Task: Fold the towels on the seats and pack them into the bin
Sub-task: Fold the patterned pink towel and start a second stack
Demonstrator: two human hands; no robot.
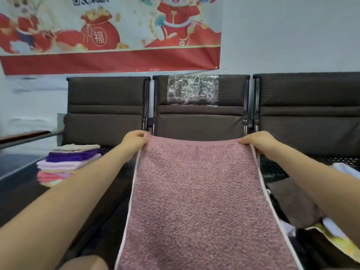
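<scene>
A dusty-pink terry towel (196,201) with a pale edge trim is stretched flat over the middle seat (200,123), running from the backrest down toward the camera. The left hand (134,142) pinches its far left corner, fingers curled over the hem; the right hand (257,142) does the same at the far right corner, so each grip is closed on towel cloth and the far edge is pulled taut between them.

On the left seat (105,123) sits a stack of folded towels (66,162) (cream on top, then purple, lilac and pink layers), well apart from the pink one. On the right seat (309,123) lies a loose heap of unfolded cloths (292,203), brown, white and yellow, partly hidden behind the right forearm. A crinkled clear plastic sheet (192,89) covers part of the middle backrest. Above the seats, a red festive banner (111,36) hangs on the wall. A grey bin edge (15,168) shows at far left, blurred.
</scene>
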